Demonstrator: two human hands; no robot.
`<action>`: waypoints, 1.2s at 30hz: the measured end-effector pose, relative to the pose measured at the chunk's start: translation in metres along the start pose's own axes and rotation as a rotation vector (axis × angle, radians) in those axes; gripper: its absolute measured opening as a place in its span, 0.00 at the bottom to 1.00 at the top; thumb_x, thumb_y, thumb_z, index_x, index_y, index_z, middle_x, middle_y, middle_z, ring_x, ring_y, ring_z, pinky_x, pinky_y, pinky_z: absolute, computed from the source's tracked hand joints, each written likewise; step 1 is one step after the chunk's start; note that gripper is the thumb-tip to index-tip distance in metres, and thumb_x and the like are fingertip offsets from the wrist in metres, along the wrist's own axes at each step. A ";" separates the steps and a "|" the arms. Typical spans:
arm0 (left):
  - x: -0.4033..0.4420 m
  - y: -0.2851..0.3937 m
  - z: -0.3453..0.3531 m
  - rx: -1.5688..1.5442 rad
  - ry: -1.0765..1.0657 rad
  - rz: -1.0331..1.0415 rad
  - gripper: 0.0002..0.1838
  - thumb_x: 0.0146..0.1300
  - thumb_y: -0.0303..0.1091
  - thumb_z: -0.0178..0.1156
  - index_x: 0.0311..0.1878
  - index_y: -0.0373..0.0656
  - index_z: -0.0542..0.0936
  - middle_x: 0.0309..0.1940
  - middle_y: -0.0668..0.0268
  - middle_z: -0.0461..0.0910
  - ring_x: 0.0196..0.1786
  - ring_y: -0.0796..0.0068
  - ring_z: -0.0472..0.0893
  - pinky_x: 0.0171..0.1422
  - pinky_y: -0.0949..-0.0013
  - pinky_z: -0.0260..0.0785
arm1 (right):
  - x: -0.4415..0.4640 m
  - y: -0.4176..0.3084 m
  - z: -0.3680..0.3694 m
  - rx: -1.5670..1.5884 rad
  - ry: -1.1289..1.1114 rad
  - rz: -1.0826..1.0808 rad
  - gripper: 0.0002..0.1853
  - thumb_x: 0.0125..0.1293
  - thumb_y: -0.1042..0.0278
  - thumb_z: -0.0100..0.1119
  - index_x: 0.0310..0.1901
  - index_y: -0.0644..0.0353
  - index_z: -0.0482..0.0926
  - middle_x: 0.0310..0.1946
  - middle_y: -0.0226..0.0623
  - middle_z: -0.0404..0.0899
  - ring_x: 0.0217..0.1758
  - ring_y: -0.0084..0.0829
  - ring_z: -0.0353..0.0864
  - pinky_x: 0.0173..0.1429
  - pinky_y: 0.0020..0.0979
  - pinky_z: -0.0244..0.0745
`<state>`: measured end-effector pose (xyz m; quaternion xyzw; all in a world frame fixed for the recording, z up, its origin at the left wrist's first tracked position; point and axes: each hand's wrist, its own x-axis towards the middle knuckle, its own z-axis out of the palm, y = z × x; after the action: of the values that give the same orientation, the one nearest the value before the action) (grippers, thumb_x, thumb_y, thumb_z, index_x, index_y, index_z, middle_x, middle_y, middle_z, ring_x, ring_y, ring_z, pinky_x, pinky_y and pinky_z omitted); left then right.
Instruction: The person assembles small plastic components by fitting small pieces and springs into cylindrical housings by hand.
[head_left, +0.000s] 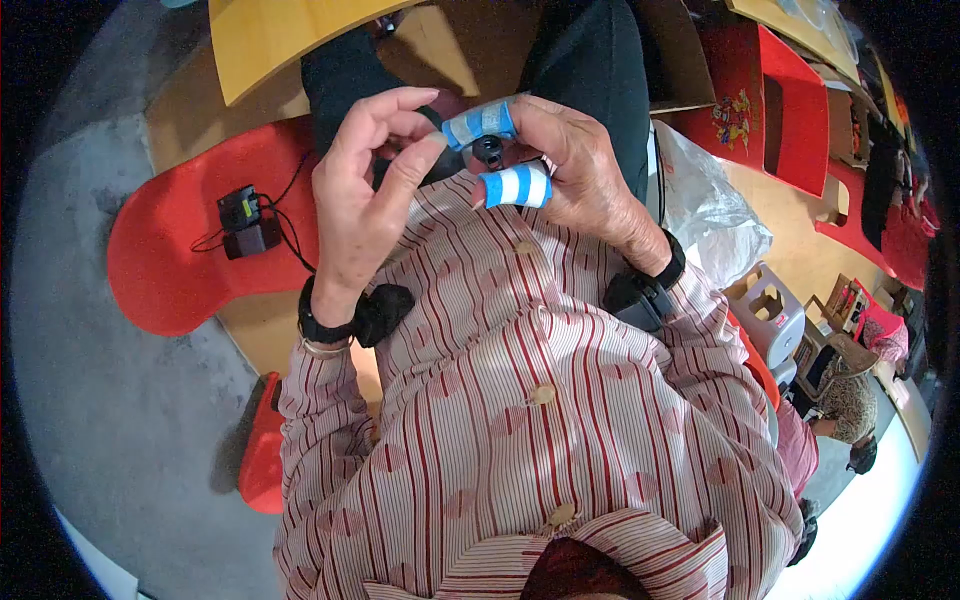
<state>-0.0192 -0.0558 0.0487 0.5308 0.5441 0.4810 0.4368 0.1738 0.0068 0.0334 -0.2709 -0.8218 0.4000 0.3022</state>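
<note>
My right hand (575, 150) is closed around a small black round part (488, 150) with a ring-like opening. Blue-and-white striped wraps cover its index finger (478, 125) and thumb (517, 186). On the left, my left hand (375, 165) is raised with its thumb and fingers curved and apart. Its thumb tip is at the edge of the index-finger wrap, and I see nothing held in it. Black bands circle both wrists. Below the hands is the striped shirt (540, 350), and both hands are above the lap.
A red stool (170, 240) at left carries a black device (240, 210) with cables. A wooden tabletop edge (270, 40) is above. To the right are a clear plastic bag (710, 200), a red box (735, 110) and a grey stool (770, 320). Another person (850, 400) is farther right.
</note>
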 end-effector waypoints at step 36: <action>0.009 -0.013 0.009 -0.754 -0.199 -0.597 0.16 0.61 0.27 0.61 0.52 0.38 0.75 0.42 0.65 0.80 0.47 0.74 0.80 0.52 0.69 0.74 | -0.007 0.014 0.008 0.029 0.109 -0.028 0.24 0.42 0.63 0.74 0.43 0.62 0.79 0.40 0.36 0.75 0.43 0.37 0.72 0.47 0.34 0.70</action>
<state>-0.0131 -0.0459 0.0349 0.2001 0.4161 0.4451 0.7673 0.1756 0.0061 0.0158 -0.2765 -0.8019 0.3923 0.3560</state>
